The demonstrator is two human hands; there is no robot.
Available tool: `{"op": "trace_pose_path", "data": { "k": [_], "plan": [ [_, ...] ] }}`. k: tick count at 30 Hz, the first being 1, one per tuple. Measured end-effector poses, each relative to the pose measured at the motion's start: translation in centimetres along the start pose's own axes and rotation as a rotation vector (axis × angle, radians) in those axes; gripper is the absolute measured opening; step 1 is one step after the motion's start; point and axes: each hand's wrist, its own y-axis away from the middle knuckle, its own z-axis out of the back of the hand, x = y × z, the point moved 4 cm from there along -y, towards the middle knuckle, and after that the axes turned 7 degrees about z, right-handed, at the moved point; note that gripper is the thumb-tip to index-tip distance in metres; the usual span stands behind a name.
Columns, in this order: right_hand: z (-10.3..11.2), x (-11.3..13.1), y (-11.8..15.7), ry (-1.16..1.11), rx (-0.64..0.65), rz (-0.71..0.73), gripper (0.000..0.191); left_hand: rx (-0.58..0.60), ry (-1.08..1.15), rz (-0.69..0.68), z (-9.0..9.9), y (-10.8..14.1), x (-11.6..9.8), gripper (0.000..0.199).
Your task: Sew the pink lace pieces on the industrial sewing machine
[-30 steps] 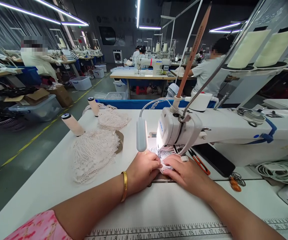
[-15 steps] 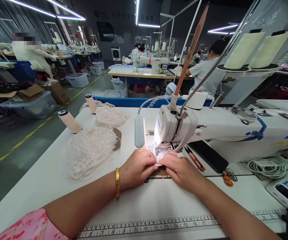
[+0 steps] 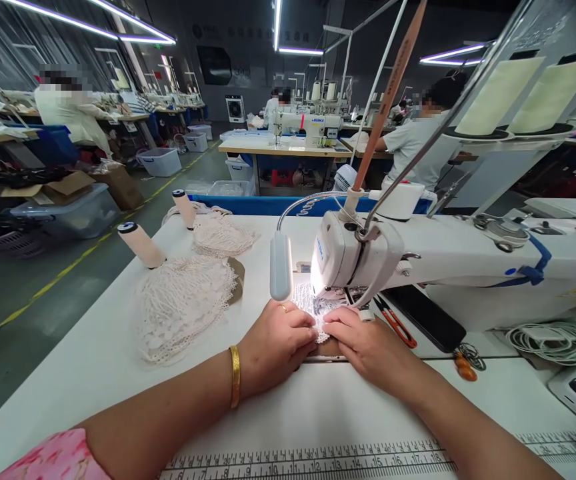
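Observation:
A white lace piece [image 3: 322, 329] lies under the lit head of a white sewing machine [image 3: 341, 250]. My left hand [image 3: 281, 339] rests at its left edge, with fingers bent together on the lace. From the right, my right hand [image 3: 363, 340] presses the same piece, fingertips close to the needle area. A small gap with lace showing separates the two hands. The fingertips' exact grip on the lace is partly hidden. Left of the hands lie a large lace pile [image 3: 185, 307] and a smaller lace pile [image 3: 223, 233].
Two thread cones, one a peach cone [image 3: 141, 245], stand by the piles. A grey lamp [image 3: 281, 267] hangs left of the machine head. Right are orange snips [image 3: 395, 321], a black phone [image 3: 425, 317] and a coiled cable [image 3: 553, 341]. A printed ruler [image 3: 318, 460] runs along the front edge.
My hands have moved slightly apart at the fingertips, and more of the lace shows between them. The view has shifted slightly.

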Motion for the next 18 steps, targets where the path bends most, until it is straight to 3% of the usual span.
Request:
{"op": "trace_pose_path", "data": {
  "k": [6, 12, 18],
  "plan": [
    [0.13, -0.23, 0.01, 0.064, -0.044, 0.006, 0.046, 0.004, -0.077, -0.001, -0.05, -0.35, 0.31, 0.023],
    [0.78, 0.54, -0.04, 0.045, -0.025, 0.082, 0.039, -0.018, -0.049, -0.104, -0.22, 0.23, -0.12, 0.021],
    [0.45, 0.23, 0.12, 0.052, -0.031, 0.077, 0.037, 0.002, -0.052, -0.088, -0.13, 0.19, -0.17, 0.024]
  ]
}}
